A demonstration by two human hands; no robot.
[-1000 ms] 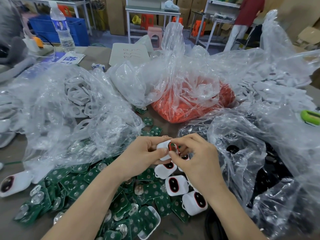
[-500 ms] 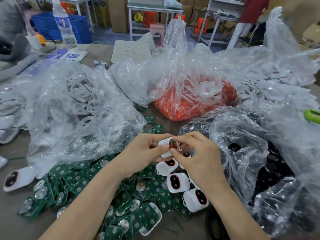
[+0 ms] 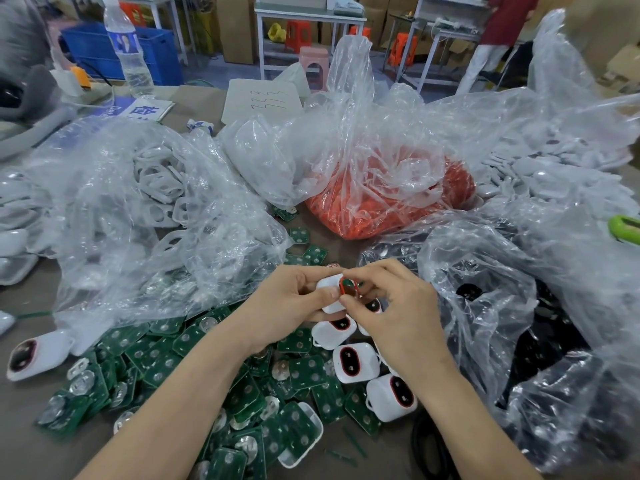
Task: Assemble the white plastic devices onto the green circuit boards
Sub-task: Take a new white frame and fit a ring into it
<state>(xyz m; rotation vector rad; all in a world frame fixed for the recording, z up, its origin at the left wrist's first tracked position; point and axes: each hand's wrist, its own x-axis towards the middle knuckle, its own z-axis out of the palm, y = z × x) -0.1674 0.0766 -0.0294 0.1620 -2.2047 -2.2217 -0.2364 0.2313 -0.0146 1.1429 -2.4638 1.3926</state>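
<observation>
Above the heap of green circuit boards (image 3: pixel 166 372), the left hand (image 3: pixel 287 303) grips a white plastic device (image 3: pixel 330 292) steady while right hand (image 3: pixel 394 306) fingertips pinch its red-ringed opening (image 3: pixel 348 287), probably seating parts.

This is looking like a small factory assembly floor. Clear bags (image 3: pixel 166 202) of white shells and a bag of orange parts (image 3: pixel 391 202) are crowding the near bench (image 3: pixel 27 410), with green boards (image 3: pixel 156 362) spilling across it in a heap. Farther off, metal worktables (image 3: pixel 308 12), cartons (image 3: pixel 239 29), plastic stools (image 3: pixel 313 60) and a blue crate (image 3: pixel 93 50) are filling the floor, and a person (image 3: pixel 498 39) is standing at the far right.
</observation>
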